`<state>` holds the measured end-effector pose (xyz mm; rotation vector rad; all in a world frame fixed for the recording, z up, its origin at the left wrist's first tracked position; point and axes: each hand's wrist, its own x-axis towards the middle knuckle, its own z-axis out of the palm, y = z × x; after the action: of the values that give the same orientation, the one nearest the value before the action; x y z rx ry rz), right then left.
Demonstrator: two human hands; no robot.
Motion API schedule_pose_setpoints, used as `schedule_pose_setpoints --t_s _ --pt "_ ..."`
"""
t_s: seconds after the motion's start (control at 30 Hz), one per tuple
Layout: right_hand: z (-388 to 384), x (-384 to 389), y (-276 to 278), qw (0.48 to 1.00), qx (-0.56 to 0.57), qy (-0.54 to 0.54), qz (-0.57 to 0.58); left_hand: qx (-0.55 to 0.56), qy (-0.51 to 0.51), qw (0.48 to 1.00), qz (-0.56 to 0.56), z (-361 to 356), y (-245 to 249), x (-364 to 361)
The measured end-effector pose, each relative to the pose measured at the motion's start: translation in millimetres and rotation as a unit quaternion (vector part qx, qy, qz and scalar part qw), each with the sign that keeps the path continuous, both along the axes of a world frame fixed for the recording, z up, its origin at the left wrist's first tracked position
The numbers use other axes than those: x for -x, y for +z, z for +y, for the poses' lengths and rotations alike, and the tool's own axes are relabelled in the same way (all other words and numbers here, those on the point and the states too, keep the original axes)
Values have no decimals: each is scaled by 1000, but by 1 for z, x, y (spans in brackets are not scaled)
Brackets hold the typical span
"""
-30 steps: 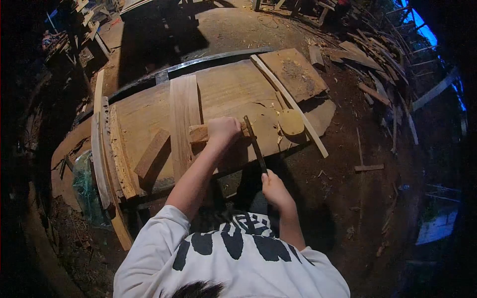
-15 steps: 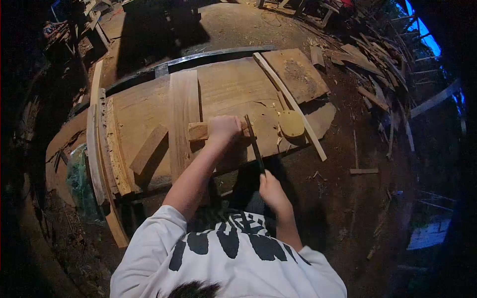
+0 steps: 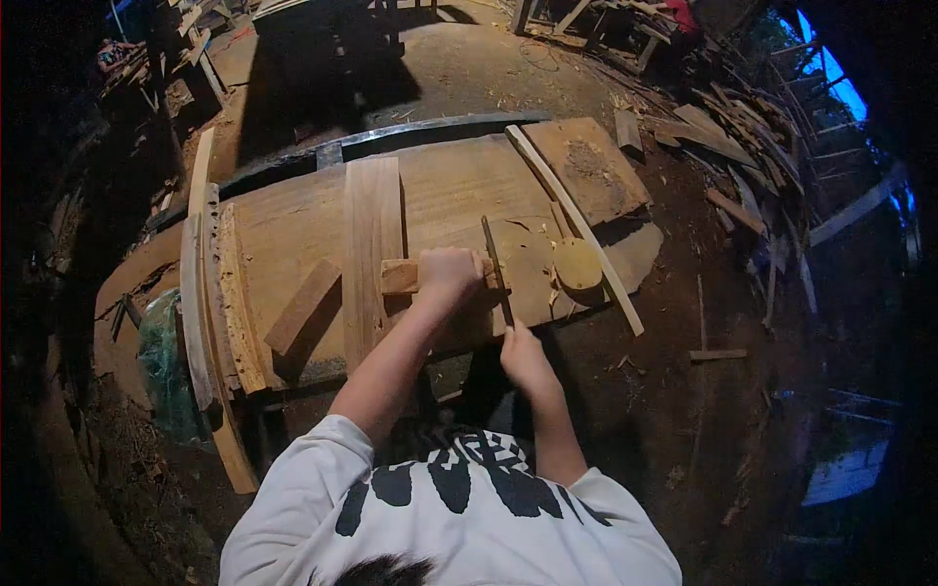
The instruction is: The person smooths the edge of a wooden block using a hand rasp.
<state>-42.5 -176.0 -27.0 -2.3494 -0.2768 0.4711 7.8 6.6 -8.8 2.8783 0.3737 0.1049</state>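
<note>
Bench (image 3: 449, 186) of wide, worn boards, set on a dim dirt floor (image 3: 674, 391) strewn with chips; a pale plank (image 3: 373, 234) spans its width; at the bench's near edge the left hand (image 3: 451, 272) is closed in a fist over a wood block (image 3: 399, 277), the right hand (image 3: 525, 359) wrapped round a narrow dark tool (image 3: 495, 259) crossing that block; a wooden mallet (image 3: 578, 265) sits toward the bench's right end; beyond that end, scrap wood (image 3: 747, 146) lies heaped.

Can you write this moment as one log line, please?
left hand: gripping block; right hand: holding tool; tool: at block's right end; mallet: lying right of tool
</note>
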Motion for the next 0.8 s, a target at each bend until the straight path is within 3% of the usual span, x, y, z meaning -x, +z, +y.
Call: schedule_pose_setpoints --t_s 0.27,0.43,0.5,0.8 --pt "-25 42 24 996 14 -27 80 12 -21 1000 -3 1 1 1" --pt "16 -14 16 998 -26 -21 46 14 -21 999 -21 -1 0 2" --pt "21 -27 2 999 -8 21 -30 15 -9 1000 -17 0 -4 0" --pt "-32 51 12 999 -17 -34 0 10 -15 1000 -17 2 -11 -4"
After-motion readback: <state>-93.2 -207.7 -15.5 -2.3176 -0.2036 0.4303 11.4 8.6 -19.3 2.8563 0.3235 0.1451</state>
